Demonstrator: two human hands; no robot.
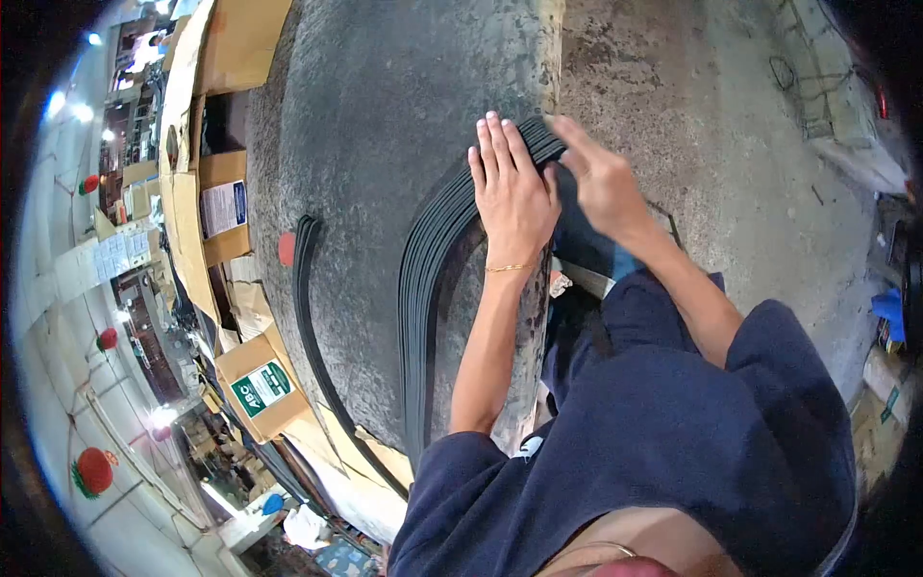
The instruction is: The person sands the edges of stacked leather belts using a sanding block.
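Note:
A thick bundle of long black rubber-like strips (418,298) lies on the dark worktable (385,115), bending from near my body toward the right edge. My left hand (510,192) rests flat on the bundle near its far end, fingers stretched out and side by side. Beside that end, at the table's edge, is my right hand (606,188). Its fingertips are at the strip ends and smeared by motion, so whether they grip anything cannot be made out. A thinner bundle of black strips (308,308) lies farther left, touched by neither hand.
A small red piece (286,248) sits by the thinner bundle's end. Cardboard boxes (260,380) line the table's left side. Concrete floor (711,144) lies to the right, below the table edge. Another person (306,527) is in the background at lower left.

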